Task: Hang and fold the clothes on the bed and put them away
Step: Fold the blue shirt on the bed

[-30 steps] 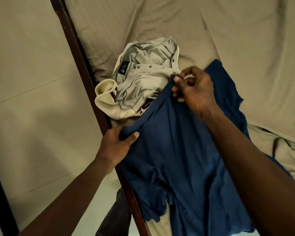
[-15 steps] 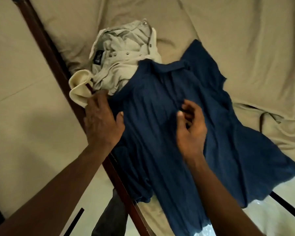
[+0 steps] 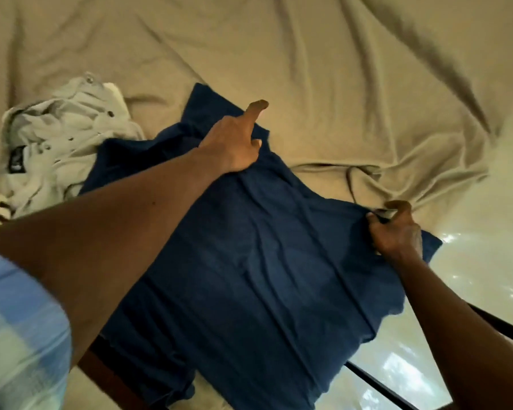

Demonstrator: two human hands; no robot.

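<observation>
The right hand (image 3: 397, 235) is clamped on the blue shirt (image 3: 249, 261), its fingers and thumb pinching a fold at the shirt's edge. The fabric runs flat from that grip toward the left hand (image 3: 234, 143), which sits on the shirt's far side. There the index finger (image 3: 256, 109) sticks straight out over the bedding, while the other fingers are curled down into the cloth at its edge and grip it. Creases spread from under the heel of this hand.

Between the two hands the shirt lies spread open on the beige sheet (image 3: 338, 69), with its lower part draped over the near edge of the bed. Beyond both hands the sheet is rumpled into long folds, with a deep crease just past the right hand.

To the outer side of the left arm, a crumpled grey garment (image 3: 65, 128) with small studs and a dark label lies touching the shirt. Under that arm, the dark wooden bed frame (image 3: 101, 374) shows. A pale blue sleeve (image 3: 18, 335) covers the upper arm. Below the right forearm, a thin black rail (image 3: 376, 383) crosses a glossy floor (image 3: 471, 276)
</observation>
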